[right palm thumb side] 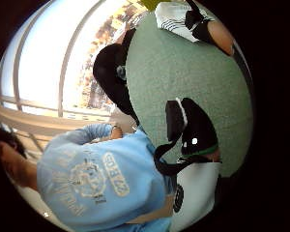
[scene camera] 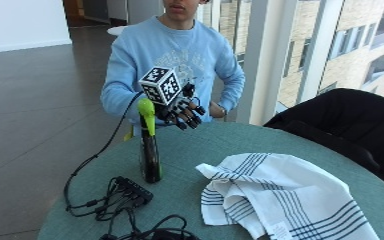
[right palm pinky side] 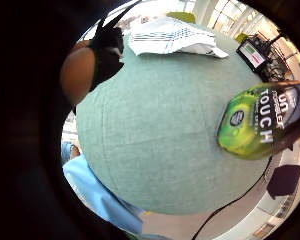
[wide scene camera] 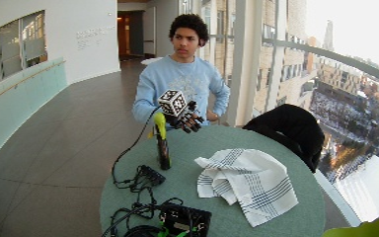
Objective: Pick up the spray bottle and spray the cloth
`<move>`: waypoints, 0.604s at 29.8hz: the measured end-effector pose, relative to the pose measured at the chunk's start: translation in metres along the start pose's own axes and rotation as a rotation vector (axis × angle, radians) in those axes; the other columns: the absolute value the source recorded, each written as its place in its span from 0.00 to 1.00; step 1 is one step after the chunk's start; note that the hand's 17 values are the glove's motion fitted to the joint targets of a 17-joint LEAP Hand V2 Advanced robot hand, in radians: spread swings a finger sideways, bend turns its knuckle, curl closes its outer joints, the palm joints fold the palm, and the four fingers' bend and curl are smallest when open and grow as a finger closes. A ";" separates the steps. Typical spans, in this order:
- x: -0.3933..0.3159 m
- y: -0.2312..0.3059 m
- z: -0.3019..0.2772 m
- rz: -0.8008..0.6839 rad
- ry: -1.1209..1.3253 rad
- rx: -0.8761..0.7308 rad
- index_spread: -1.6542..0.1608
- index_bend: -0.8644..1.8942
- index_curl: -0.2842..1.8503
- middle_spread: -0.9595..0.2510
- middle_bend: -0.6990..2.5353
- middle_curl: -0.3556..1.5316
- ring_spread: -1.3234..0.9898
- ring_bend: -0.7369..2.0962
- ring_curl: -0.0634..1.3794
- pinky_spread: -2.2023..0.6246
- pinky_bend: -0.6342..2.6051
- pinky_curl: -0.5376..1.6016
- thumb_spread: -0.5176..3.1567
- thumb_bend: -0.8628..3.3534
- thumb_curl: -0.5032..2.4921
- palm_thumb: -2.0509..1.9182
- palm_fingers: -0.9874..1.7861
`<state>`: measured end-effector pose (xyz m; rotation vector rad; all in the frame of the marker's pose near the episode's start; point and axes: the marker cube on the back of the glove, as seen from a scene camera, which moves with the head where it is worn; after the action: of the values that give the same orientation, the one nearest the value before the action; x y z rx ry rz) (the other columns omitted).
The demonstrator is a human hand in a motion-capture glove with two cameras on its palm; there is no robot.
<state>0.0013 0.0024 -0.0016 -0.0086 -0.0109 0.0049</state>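
Note:
A tall dark spray bottle point(scene camera: 149, 150) with a lime-green trigger head point(scene camera: 145, 114) stands upright on the round green table point(scene camera: 198, 150). Its green-labelled body point(right palm pinky side: 257, 122) fills one side of the little finger side palm view. My gloved right hand point(scene camera: 182, 111) hovers in the air just beside the bottle's head, fingers loosely curled, holding nothing. A white cloth with dark stripes point(scene camera: 278, 195) lies crumpled on the table to the bottle's far side, also seen as the cloth point(right palm pinky side: 170, 37) at the table's edge and the cloth point(wide scene camera: 248, 180) in the wide view.
Black cables and a small black box point(scene camera: 129, 192) lie near the bottle's base. A dark device with a screen point(wide scene camera: 183, 219) sits at the table's near edge. A black chair with a jacket point(scene camera: 342, 122) stands by the window. The person's bare hand is down by their hip.

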 end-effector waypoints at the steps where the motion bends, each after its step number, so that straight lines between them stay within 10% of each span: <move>1: 0.001 0.001 0.000 0.001 -0.001 0.002 0.81 0.39 0.16 0.76 0.32 0.24 0.57 0.38 0.11 0.81 0.29 0.28 0.25 0.29 0.20 0.64 0.63; 18: 0.037 0.072 -0.027 0.201 -0.087 0.172 0.73 0.37 0.25 0.73 0.32 0.33 0.56 0.38 0.21 0.84 0.27 0.36 0.43 0.28 0.25 0.67 0.63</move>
<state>0.0384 0.0740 -0.0290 0.1631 -0.0966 0.2067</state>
